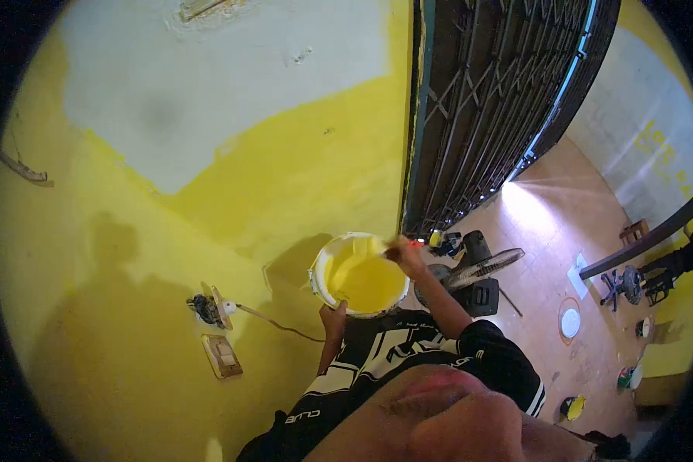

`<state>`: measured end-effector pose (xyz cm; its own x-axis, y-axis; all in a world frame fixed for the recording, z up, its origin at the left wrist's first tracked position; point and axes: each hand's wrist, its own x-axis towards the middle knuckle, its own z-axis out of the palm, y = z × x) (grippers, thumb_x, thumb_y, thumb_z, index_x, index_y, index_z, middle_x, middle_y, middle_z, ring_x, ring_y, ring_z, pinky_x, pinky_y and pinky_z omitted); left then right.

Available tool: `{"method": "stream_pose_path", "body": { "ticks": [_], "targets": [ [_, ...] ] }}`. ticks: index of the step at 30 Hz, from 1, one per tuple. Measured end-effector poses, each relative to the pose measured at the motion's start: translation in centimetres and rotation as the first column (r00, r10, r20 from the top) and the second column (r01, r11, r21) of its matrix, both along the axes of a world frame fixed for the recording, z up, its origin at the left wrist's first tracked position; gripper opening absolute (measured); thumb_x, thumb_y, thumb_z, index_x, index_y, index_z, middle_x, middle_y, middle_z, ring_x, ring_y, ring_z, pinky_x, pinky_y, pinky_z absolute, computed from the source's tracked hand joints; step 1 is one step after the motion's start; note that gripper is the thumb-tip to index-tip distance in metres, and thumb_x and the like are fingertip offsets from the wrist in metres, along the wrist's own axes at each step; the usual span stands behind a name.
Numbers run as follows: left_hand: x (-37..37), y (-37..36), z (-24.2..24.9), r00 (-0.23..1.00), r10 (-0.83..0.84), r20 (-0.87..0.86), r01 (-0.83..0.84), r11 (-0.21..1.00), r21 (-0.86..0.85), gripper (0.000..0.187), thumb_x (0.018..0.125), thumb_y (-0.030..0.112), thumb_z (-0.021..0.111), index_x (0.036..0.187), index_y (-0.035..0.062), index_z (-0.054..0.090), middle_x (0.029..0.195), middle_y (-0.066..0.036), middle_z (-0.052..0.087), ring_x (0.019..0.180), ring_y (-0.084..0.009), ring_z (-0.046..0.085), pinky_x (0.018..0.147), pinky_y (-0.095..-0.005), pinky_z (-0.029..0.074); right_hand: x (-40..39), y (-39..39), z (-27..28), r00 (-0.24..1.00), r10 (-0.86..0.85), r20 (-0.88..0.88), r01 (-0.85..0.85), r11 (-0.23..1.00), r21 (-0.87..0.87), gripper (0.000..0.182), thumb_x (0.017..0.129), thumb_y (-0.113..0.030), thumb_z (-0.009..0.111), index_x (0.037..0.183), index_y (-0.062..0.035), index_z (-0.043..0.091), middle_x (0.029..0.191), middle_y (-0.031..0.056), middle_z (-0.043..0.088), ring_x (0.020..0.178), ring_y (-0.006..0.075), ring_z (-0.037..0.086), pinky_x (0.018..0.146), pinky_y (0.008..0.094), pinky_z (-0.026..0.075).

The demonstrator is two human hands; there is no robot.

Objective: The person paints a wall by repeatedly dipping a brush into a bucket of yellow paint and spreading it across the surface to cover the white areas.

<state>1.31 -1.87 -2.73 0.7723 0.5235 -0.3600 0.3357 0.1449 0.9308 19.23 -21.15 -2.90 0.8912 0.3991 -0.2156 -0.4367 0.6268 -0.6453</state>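
Note:
A white bucket (pixel 313 282) with yellow paint inside is held up in front of the striped black-and-white shirt. My left hand (pixel 333 318) grips the bucket's near rim, thumb over the edge. At the bucket's right side my right hand (pixel 405 256) is closed round the handle of a paint brush (pixel 368 246). The yellow-coated brush head is over the paint, near the far rim; its handle is blurred. The wall (pixel 285 169) beyond is partly bright yellow and partly pale grey.
An open socket (pixel 227 307) with a plugged-in cable and a switch plate (pixel 222 356) are on the wall at lower left. A dark folding metal gate (pixel 500 100) stands at upper right. A fan (pixel 489 267), paint pots (pixel 572 407) and a stool (pixel 631 283) are on the tiled floor.

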Motion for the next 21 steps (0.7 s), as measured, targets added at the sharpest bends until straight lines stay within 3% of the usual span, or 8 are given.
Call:
{"method": "stream_pose_path", "body": {
  "ticks": [4,5,9,11,15,17,18,21],
  "targets": [
    [0.1,-0.2,-0.6,1.0,-0.02,0.014,0.021,0.999,-0.049,0.036,0.071,0.015,0.066,0.097,-0.005,0.052,0.084,-0.016,0.059,0.069,-0.024,0.061,0.053,-0.0343,0.05,-2.1,1.2,-0.9,0.933,0.287,0.215,-0.09,0.768,-0.634,0.014,0.077,-0.004,0.062,0.069,-0.0082,0.05,0.062,0.0035,0.054,0.057,0.0148,0.059,0.056,0.0313,0.053],
    [0.0,-0.1,-0.7,1.0,-0.019,0.014,0.019,0.999,-0.042,0.036,0.071,0.015,0.066,0.097,-0.005,0.052,0.084,-0.016,0.059,0.069,-0.024,0.061,0.053,-0.0343,0.05,-2.4,1.5,-1.3,0.981,0.159,0.107,-0.1,0.9,-0.424,0.016,0.074,-0.003,0.063,0.066,-0.0072,0.05,0.06,0.0017,0.053,0.053,0.0143,0.058,0.052,0.0281,0.052],
    [0.1,-0.5,1.1,1.0,0.001,-0.01,-0.002,0.998,-0.068,0.024,0.07,0.009,0.062,0.087,-0.0066,0.058,0.081,-0.011,0.062,0.068,-0.0177,0.058,0.064,-0.0297,0.045,-2.0,1.6,0.3,0.978,0.188,0.094,-0.137,0.909,-0.393,0.015,0.074,-0.004,0.062,0.066,-0.0073,0.05,0.058,0.0007,0.052,0.055,0.0144,0.058,0.054,0.0282,0.052],
    [-0.3,-0.7,0.9,1.0,0.002,0.018,0.0,0.993,-0.117,0.024,0.07,0.01,0.062,0.086,-0.0067,0.058,0.081,-0.011,0.062,0.068,-0.0183,0.059,0.064,-0.03,0.045,-1.9,1.3,-1.9,0.629,0.537,0.561,0.312,0.486,-0.816,0.016,0.072,-0.005,0.062,0.063,-0.0076,0.049,0.056,0.0006,0.051,0.055,0.0137,0.057,0.051,0.0272,0.051],
    [0.0,-0.5,0.7,1.0,0.025,0.013,-0.023,0.991,-0.133,0.027,0.07,0.008,0.061,0.092,-0.0061,0.055,0.082,-0.012,0.061,0.067,-0.0203,0.06,0.059,-0.0303,0.047,-2.4,0.9,-2.4,0.687,0.49,0.537,0.302,0.481,-0.823,0.018,0.072,-0.006,0.062,0.061,-0.0077,0.048,0.055,0.0007,0.049,0.053,0.0118,0.054,0.049,0.0266,0.047],
    [-0.4,-0.9,1.7,1.0,0.022,0.012,-0.019,0.987,-0.158,0.028,0.07,0.007,0.061,0.094,-0.0057,0.055,0.083,-0.013,0.061,0.067,-0.0208,0.06,0.058,-0.0303,0.048,-2.9,1.1,-0.8,0.987,0.026,-0.158,-0.091,0.902,-0.423,0.018,0.07,-0.007,0.061,0.059,-0.0071,0.047,0.055,0.0002,0.046,0.051,0.0103,0.05,0.046,0.0263,0.043],
    [-0.4,-1.1,2.1,1.0,0.023,-0.004,-0.024,0.99,-0.14,0.029,0.07,0.007,0.061,0.095,-0.0056,0.054,0.083,-0.013,0.061,0.067,-0.0203,0.06,0.056,-0.0299,0.048,-3.0,0.9,-1.8,0.986,0.026,-0.164,-0.094,0.902,-0.421,0.018,0.07,-0.007,0.061,0.059,-0.0071,0.047,0.055,0.0002,0.046,0.051,0.0103,0.05,0.046,0.0263,0.043],
    [0.4,-1.1,2.5,0.999,0.02,-0.034,-0.025,0.99,-0.136,0.031,0.069,0.007,0.062,0.096,-0.0061,0.053,0.083,-0.013,0.061,0.067,-0.0205,0.06,0.056,-0.0301,0.048,-1.9,-0.2,-3.6,0.858,0.301,0.416,0.15,0.627,-0.765,0.019,0.073,-0.003,0.061,0.061,-0.0074,0.048,0.059,0.0016,0.052,0.055,0.0146,0.059,0.052,0.0287,0.051]
  ]
}}
